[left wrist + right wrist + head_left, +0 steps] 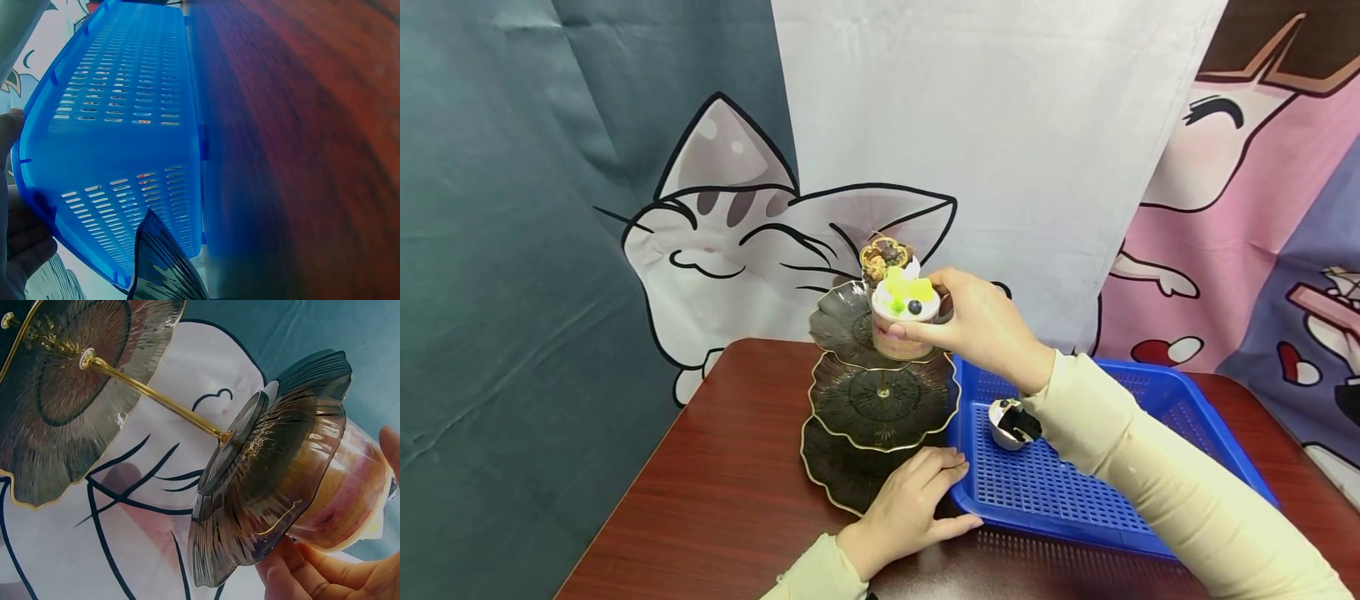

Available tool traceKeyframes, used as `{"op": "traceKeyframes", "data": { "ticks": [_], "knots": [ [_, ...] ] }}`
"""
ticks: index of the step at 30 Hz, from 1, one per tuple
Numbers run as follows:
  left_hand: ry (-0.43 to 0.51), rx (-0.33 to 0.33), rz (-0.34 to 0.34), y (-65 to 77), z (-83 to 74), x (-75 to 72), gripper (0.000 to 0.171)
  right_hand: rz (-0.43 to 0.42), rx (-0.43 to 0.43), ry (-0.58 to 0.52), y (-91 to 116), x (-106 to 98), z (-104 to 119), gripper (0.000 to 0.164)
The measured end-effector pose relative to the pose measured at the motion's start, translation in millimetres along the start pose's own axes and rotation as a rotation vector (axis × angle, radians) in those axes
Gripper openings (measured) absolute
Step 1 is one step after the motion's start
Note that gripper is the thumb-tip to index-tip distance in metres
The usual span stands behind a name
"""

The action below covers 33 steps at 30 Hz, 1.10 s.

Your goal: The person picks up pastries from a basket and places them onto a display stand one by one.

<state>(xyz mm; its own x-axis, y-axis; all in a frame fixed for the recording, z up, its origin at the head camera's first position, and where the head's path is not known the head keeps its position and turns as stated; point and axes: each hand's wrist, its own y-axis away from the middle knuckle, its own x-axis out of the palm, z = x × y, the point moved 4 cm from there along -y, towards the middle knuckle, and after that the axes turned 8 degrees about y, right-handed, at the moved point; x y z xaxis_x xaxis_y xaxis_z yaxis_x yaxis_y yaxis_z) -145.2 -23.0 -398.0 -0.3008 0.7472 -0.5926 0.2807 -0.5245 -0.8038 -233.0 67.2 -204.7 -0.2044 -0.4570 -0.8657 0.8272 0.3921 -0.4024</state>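
Note:
My right hand holds a clear dessert cup between thumb and fingers at the top tier of a three-tier cake stand. White cream, yellow fruit cubes and a blueberry top the cup. From the right wrist view, the layered cup appears tilted at the upper plate; whether its base touches the plate I cannot tell. Behind it, a brown-topped dessert with a gold ornament is partly hidden. My left hand rests on the near-left corner of a blue basket, thumb extended.
Inside the basket sits another small dessert cup with dark pieces, partly hidden by my right sleeve. The stand's dark, gold-rimmed lower plates stand close beside the basket on a reddish-brown table. A cartoon-printed cloth hangs behind.

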Motion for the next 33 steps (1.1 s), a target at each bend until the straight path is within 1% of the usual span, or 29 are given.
{"op": "traceKeyframes", "data": {
  "ticks": [10, 16, 26, 29, 33],
  "knots": [
    [-0.004, -0.002, -0.001, 0.6, 0.0, 0.1, 0.055, 0.003, -0.011, -0.001, 1.2, -0.7, -2.2, 0.064],
    [-0.008, -0.003, 0.004, 0.8, -0.4, 0.4, 0.055, 0.026, 0.002, -0.001, 3.5, -1.4, -4.6, 0.065],
    [0.000, 0.003, -0.011, 0.1, 0.3, -1.2, 0.054, 0.037, 0.017, -0.050, 6.3, -7.1, -10.4, 0.065],
    [0.009, 0.002, -0.010, 0.2, 0.0, -1.1, 0.053, 0.040, 0.019, -0.078, 8.1, -10.1, -13.3, 0.065],
    [0.010, 0.001, -0.007, 0.1, -0.3, -1.0, 0.053, 0.034, 0.016, -0.086, 12.7, -16.0, -18.6, 0.063]
  ]
}}
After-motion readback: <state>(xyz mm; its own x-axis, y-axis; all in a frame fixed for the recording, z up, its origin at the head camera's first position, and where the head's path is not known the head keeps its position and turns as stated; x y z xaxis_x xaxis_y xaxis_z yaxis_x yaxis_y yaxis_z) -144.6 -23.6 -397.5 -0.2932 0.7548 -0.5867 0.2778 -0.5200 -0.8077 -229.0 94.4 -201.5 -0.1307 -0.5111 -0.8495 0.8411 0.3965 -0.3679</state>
